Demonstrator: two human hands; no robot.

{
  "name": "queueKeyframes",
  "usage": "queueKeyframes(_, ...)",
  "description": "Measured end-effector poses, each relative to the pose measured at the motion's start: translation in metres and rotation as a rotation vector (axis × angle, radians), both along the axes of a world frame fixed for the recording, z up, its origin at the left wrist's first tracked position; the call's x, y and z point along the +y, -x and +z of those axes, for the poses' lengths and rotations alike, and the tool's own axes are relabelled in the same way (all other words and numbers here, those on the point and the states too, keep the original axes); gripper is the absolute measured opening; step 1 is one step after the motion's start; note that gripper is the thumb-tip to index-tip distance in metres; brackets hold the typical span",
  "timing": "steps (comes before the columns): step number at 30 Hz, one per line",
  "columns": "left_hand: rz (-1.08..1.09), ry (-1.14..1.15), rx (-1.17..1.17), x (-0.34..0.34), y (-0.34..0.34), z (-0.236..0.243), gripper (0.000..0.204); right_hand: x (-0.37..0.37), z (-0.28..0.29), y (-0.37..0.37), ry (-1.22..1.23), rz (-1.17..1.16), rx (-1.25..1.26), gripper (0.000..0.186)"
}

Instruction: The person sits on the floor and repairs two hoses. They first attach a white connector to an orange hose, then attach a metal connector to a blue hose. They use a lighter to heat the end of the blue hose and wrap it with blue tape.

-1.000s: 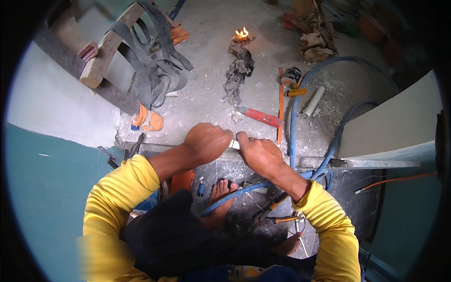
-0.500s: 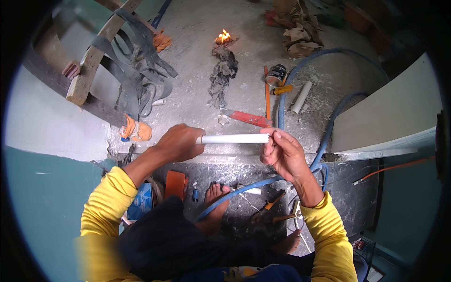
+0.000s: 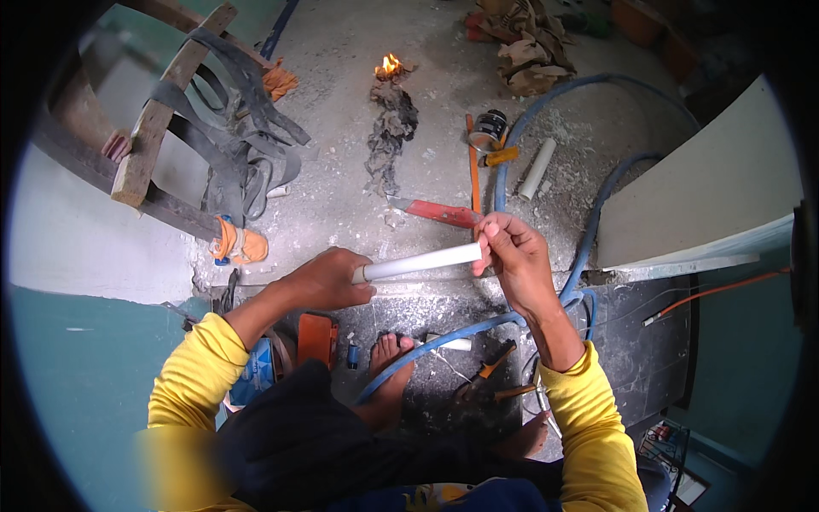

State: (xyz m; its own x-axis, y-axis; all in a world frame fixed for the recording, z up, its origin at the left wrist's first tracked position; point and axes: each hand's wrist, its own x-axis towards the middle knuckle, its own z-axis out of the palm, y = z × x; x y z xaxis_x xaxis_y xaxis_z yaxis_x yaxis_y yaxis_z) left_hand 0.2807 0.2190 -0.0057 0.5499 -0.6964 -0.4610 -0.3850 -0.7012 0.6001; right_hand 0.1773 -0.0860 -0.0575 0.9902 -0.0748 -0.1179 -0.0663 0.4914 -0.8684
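Observation:
My left hand [image 3: 333, 277] is wrapped around the left end of a white pipe [image 3: 421, 263], which is held at a slight slant. At its right end, my right hand [image 3: 516, 256] has curled fingers, thumb near the index finger; anything pinched there is too small to make out. Beyond them lie a red-handled blade [image 3: 439, 212], an orange strip [image 3: 473, 166], a round can [image 3: 488, 128], a yellow tool [image 3: 501, 157] and a loose white pipe [image 3: 537, 168].
Small flames [image 3: 389, 66] burn atop charred scrap [image 3: 388, 136] on the floor. A wooden frame with dark straps [image 3: 149, 145] is left; crumpled paper [image 3: 533, 64] lies back right. A blue hose [image 3: 589, 230] loops past my foot [image 3: 388, 363]. An orange case [image 3: 316, 337] and tools [image 3: 495, 363] lie below.
The pipe's right end has risen, tilting it. My right hand moved from gripping over the pipe to curled fingers at its end, then slightly up; my left hand dropped slightly.

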Motion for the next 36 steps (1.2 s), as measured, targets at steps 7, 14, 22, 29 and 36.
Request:
queueKeyframes(7,0.027,-0.042,-0.075,0.002,0.0,-0.004,0.027,0.015,0.018,0.005,0.152,-0.126,-0.053,0.032)
queueKeyframes(14,0.031,0.007,-0.163,-0.001,0.001,-0.01,0.029,-0.004,-0.015,0.005,-0.092,0.0,0.023,0.025)
queueKeyframes(22,0.058,-0.058,0.098,-0.001,0.003,-0.006,0.034,0.011,-0.004,0.008,0.329,-0.096,-0.25,0.024)
queueKeyframes(29,0.04,-0.051,-0.302,-0.009,0.019,-0.009,0.034,0.01,-0.016,0.006,0.719,-0.324,-0.246,0.016)
queueKeyframes(36,-0.338,0.079,-0.955,-0.031,0.026,0.003,0.013,0.037,0.021,0.017,0.87,0.426,-0.204,0.038)
